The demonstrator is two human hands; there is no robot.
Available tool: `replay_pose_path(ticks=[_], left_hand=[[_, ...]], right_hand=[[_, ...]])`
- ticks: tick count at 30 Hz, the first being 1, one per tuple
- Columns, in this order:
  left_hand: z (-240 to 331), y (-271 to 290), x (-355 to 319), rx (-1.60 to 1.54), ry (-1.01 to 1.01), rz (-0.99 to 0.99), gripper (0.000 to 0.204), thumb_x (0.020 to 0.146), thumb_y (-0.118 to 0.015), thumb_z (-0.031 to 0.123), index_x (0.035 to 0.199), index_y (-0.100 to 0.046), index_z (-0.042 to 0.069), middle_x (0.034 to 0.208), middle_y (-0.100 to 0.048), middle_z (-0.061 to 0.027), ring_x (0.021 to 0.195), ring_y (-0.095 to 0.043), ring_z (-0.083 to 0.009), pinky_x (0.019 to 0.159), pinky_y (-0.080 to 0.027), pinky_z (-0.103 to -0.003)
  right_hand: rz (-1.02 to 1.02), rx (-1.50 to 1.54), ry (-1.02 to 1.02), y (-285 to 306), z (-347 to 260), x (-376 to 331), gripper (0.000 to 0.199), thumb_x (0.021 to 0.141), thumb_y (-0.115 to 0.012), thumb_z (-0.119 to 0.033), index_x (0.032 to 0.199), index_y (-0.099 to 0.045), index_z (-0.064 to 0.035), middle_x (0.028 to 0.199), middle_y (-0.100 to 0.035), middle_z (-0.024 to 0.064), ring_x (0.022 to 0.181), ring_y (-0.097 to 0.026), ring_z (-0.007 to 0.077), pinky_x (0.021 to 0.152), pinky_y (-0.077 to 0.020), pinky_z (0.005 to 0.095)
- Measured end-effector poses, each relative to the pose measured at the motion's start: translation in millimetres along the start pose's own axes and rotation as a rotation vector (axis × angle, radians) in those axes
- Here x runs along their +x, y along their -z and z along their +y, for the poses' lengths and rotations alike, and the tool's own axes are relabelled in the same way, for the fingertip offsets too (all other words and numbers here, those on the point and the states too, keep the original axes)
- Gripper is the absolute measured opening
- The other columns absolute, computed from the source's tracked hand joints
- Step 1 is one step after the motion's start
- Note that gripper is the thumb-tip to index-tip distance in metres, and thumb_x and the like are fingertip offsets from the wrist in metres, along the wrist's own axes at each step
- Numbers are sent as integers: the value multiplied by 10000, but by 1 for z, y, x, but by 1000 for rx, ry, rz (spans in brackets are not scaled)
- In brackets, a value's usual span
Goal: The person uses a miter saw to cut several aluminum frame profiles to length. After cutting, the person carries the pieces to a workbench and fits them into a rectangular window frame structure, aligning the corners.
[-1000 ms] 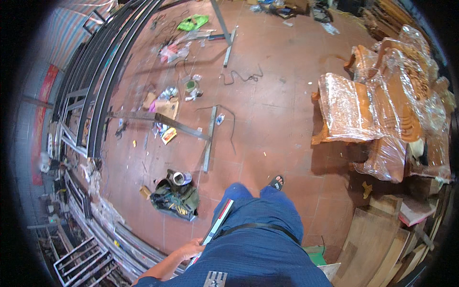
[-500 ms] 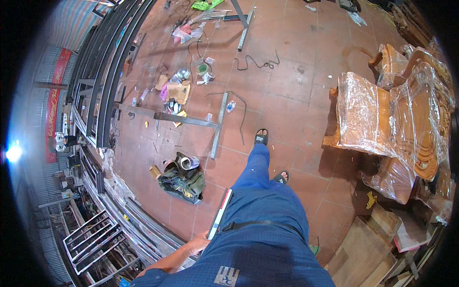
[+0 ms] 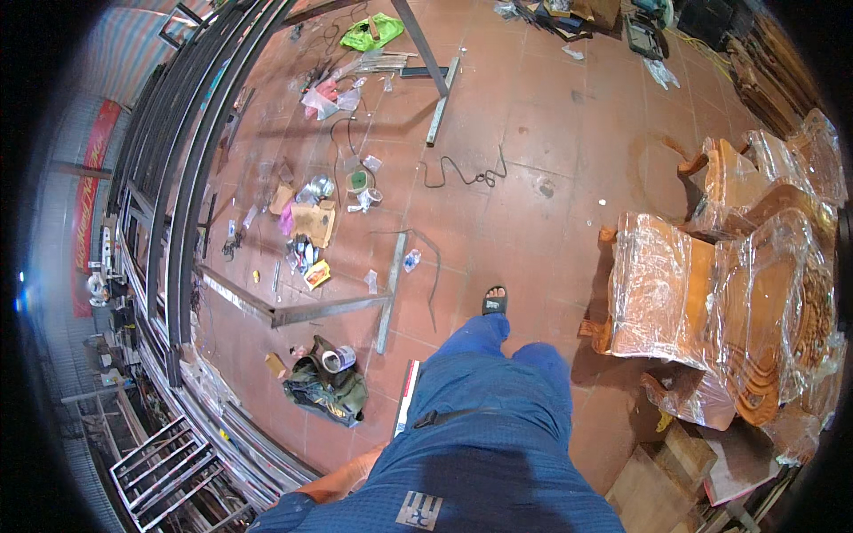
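Note:
Beside my left hip is a long, narrow white bar (image 3: 408,396) with a red patch near its upper end; its kind is not clear. My left hand (image 3: 373,457) is closed at its lower end, carrying it upright against my side. Most of the fingers and the bar's lower part are hidden behind my shirt. My right hand does not show. A dark green bag (image 3: 329,395) with a white roll or tub (image 3: 338,359) on it lies on the floor to the left of the bar.
A metal frame (image 3: 333,310) stands ahead on the left, near scattered packaging and a cardboard box (image 3: 313,224). Long dark steel beams (image 3: 184,222) run along the left. Plastic-wrapped wooden furniture (image 3: 662,284) stands at right, above wooden boards (image 3: 653,484). A black cable (image 3: 462,173) lies ahead.
I have walked a step forward, so the floor items and furniture sit lower in view. My left hand has slipped further behind my shirt, with the bar still at my side.

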State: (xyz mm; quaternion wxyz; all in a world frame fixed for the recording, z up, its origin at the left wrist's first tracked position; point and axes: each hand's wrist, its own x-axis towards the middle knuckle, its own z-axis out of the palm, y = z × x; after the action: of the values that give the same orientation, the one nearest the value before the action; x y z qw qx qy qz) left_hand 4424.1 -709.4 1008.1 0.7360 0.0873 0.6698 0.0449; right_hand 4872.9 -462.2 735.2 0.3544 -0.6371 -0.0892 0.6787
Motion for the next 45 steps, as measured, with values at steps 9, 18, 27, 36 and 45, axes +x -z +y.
replay_pose_path(ticks=[9,18,27,36,45], left_hand=[[142,-64,25,-67,-27,-4,472,934,-839,145,1351,-657,18,1165,-746,-65,1000,-708,-173,859,-586,-357],[258,-222,69,-202,-146,67,438,936,-831,139,1324,-668,16,1142,-746,-60,988,-711,-170,855,-587,-359],[321,-341,82,-357,-130,96,405,938,-823,133,1297,-680,13,1119,-747,-56,977,-713,-167,850,-588,-360],[428,-278,102,-535,-237,-122,313,932,-841,197,1166,-709,36,979,-709,-32,889,-694,-148,769,-569,-324],[677,-185,127,-222,-357,-174,273,899,-888,255,995,-723,61,798,-648,13,735,-626,-105,672,-479,-275]], right_hand=[[-5,-5,53,-16,-193,164,225,1057,-697,-266,1020,-726,-46,881,-687,-27,793,-607,78,731,-487,273],[-200,-148,-33,7,-298,212,214,1057,-695,-254,1034,-724,-43,899,-690,-29,805,-609,75,744,-490,270],[-377,-383,-154,123,-391,130,205,1057,-694,-242,1047,-722,-40,917,-694,-31,818,-610,73,757,-492,268],[-381,-463,-185,139,-526,67,196,1058,-692,-230,1060,-720,-36,936,-698,-33,830,-611,71,770,-494,265],[-347,-526,-178,51,-612,74,188,1058,-691,-218,1073,-718,-33,954,-702,-34,843,-612,68,783,-496,263]])
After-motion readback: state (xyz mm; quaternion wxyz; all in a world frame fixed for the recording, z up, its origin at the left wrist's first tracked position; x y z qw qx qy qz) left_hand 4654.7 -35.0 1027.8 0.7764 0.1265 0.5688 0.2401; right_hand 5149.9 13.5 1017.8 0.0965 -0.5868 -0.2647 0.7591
